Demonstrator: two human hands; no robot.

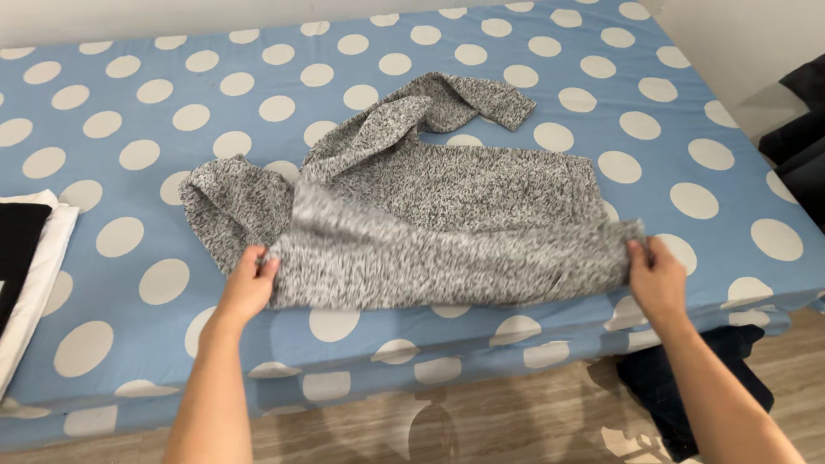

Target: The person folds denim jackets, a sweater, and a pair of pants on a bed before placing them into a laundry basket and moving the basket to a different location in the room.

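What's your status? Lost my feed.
Left hand and right hand each grip sweater edge. Sweater half lifted over bed. Nothing in the way.

Bed (120, 172) in blue polka-dot sheet carrying grey marled sweater (430, 206), lying rumpled mid-mattress; folded white-and-black cloth stack (34, 266) sitting at left edge.

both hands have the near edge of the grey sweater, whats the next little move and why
Probably carry that lifted edge forward over the grey sweater. The left hand and right hand each pinch a near corner, the hem is raised and blurred, and the body lies flat on the dotted bed.
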